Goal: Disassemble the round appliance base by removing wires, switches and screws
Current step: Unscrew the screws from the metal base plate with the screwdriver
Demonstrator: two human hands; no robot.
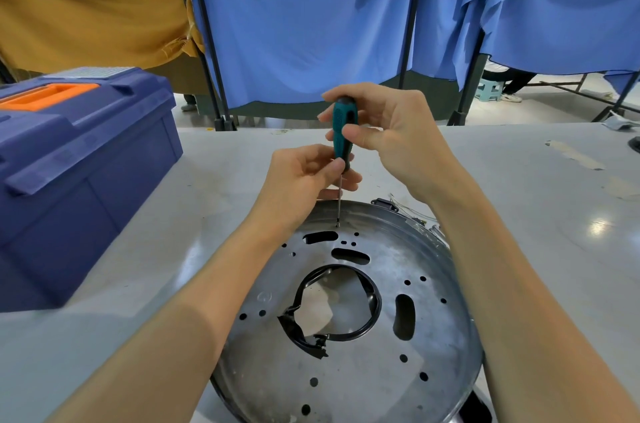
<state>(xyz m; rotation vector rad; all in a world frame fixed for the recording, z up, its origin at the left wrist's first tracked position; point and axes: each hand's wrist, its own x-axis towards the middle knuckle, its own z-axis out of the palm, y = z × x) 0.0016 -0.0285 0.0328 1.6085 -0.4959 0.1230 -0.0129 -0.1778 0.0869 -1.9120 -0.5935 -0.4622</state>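
Screwdriver [343, 131] is sitting in a mid-frame screw [337, 225] on the base [346, 370], right hand [391, 135] gripping its handle, left hand [304, 176] pinching its neck; wires [412, 211] awaiting removal

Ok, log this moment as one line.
right hand: grips screwdriver | left hand: pinches its lower handle | tip: on round base, far side

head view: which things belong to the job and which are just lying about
Job: screwdriver, left hand, right hand, base, wires.
Lying about: toolbox, stool, blue curtain.
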